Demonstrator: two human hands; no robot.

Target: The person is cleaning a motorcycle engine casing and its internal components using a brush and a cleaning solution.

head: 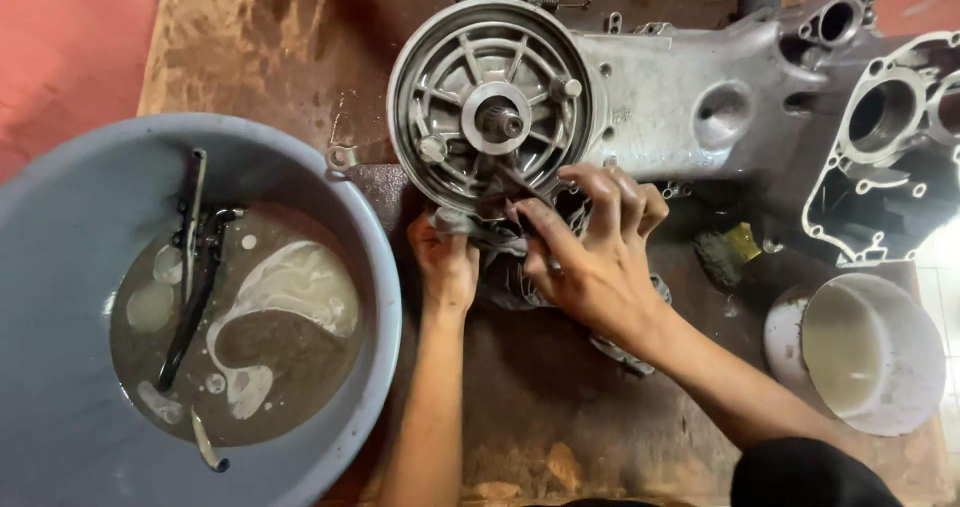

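At centre frame I see my left hand (445,262) bunching a dirty rag (500,252) under the finned pulley (490,102) while my right hand (590,247), fingers spread, presses that rag against its lower rim, the grey wash basin (60,227) close at left.

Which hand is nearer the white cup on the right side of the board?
Right. The right hand lies below the round finned wheel, with bare board between it and the white cup. The left hand sits farther away, beside the grey basin.
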